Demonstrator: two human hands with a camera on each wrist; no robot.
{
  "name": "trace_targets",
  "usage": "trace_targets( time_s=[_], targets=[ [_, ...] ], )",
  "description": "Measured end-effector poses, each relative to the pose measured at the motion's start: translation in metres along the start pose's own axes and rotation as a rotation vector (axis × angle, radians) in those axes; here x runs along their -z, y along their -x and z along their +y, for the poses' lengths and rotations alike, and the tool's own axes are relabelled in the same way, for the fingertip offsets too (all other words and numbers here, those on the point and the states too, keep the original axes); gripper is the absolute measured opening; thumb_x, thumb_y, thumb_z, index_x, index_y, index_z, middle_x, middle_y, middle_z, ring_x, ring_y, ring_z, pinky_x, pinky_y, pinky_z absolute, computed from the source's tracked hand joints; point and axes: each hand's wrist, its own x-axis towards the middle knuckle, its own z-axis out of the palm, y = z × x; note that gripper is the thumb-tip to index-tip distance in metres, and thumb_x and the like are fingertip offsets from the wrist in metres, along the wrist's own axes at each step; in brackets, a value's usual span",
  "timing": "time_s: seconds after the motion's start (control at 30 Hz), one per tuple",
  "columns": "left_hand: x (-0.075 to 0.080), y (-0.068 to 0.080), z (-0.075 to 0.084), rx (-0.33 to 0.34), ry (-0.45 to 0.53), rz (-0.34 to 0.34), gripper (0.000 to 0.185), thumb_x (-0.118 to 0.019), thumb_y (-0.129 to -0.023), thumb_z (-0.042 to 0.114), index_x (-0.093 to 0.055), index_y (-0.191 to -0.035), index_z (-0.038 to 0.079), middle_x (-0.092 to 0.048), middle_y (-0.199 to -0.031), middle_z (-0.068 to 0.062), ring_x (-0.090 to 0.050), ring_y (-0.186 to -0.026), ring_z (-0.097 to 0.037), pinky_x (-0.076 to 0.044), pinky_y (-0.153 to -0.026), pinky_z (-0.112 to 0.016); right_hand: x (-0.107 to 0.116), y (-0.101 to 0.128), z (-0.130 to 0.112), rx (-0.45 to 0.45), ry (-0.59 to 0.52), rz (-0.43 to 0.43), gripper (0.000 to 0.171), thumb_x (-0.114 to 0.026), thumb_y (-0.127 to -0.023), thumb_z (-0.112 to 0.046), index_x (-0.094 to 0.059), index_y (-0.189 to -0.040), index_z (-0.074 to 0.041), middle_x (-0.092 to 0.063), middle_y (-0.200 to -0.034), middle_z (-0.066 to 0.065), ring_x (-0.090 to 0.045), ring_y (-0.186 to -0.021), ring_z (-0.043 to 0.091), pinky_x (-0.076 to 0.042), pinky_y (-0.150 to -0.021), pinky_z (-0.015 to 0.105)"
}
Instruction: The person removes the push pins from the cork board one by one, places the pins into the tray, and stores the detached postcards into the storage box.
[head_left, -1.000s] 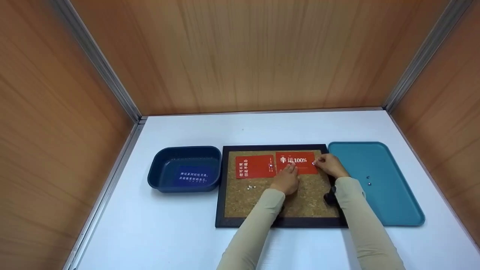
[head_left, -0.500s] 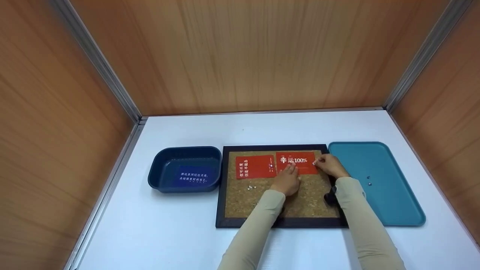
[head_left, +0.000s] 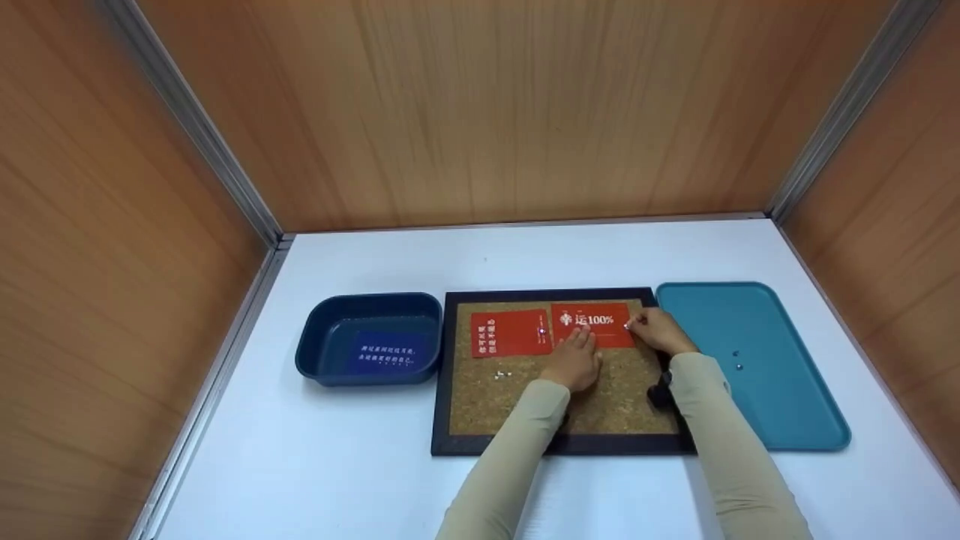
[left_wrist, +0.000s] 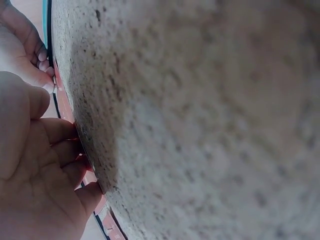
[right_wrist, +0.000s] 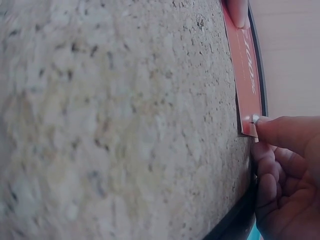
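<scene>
A red card [head_left: 611, 335] with white lettering lies near the top right of the framed corkboard [head_left: 615, 405]. My left hand [head_left: 574, 361] rests its extended fingertips on the card's lower left part. At the card's right end, my right hand [head_left: 660, 330] pinches a small silver thumbtack [right_wrist: 256, 119] between thumb and fingers. The tack stands at the card's surface in the right wrist view. To the left, a second red card [head_left: 510, 335] has one tack [head_left: 542, 331] in its right side. Several loose tacks [head_left: 502, 374] lie on the cork below it.
A dark blue bin [head_left: 322, 377] holding a blue card [head_left: 386, 352] stands left of the board. On the right, a teal tray [head_left: 787, 390] carries small tacks [head_left: 739, 367]. Wooden panels [head_left: 480, 112] enclose the white table [head_left: 337, 465] at the back and sides.
</scene>
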Motion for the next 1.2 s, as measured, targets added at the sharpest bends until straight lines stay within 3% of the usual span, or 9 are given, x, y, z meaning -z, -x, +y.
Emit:
trace_targets(
  time_s=[0.27, 0.63, 0.93, 1.2],
  targets=[
    [0.0006, 0.0002, -0.0011, -0.012, -0.001, -0.003, 0.050, -0.026, -0.106, 0.031, -0.030, -0.152, 0.011, -0.025, -0.160, -0.003, -0.022, -0.148, -0.019, -0.026, -0.119, -0.035, -0.0001, -0.0005, -0.0004, 0.015, 0.013, -0.006, 0.027, -0.051, -0.098, -0.016, -0.065, -0.101, 0.006, -0.066, -0.096, 0.024, -0.056, -0.070, 0.018, -0.045, -0.061, 0.030],
    [-0.0002, -0.0008, -0.0007, 0.013, 0.019, -0.016, 0.051, -0.026, -0.106, 0.033, -0.028, -0.152, 0.013, -0.022, -0.160, 0.000, -0.019, -0.148, -0.017, -0.024, -0.119, -0.034, -0.0009, -0.0015, 0.0016, 0.016, -0.001, -0.017, 0.028, -0.051, -0.099, -0.018, -0.065, -0.101, 0.006, -0.065, -0.092, 0.022, -0.052, -0.066, 0.017, -0.044, -0.060, 0.030],
    [0.0014, -0.0006, 0.0003, 0.029, 0.027, -0.023, 0.051, -0.027, -0.105, 0.034, -0.029, -0.152, 0.015, -0.022, -0.160, 0.002, -0.018, -0.149, -0.014, -0.022, -0.120, -0.032, 0.0014, -0.0016, 0.0030, 0.006, -0.001, -0.040, 0.028, -0.049, -0.100, -0.018, -0.064, -0.106, 0.005, -0.064, -0.103, 0.024, -0.059, -0.078, 0.021, -0.048, -0.067, 0.034],
    [0.0019, -0.0003, 0.0006, 0.033, 0.027, -0.030, 0.051, -0.027, -0.105, 0.035, -0.028, -0.153, 0.017, -0.021, -0.161, 0.003, -0.017, -0.149, -0.013, -0.022, -0.120, -0.032, 0.0023, -0.0012, 0.0014, 0.032, 0.023, -0.062, 0.030, -0.047, -0.101, -0.018, -0.063, -0.107, 0.008, -0.063, -0.100, 0.026, -0.055, -0.072, 0.021, -0.046, -0.063, 0.033]
  ],
)
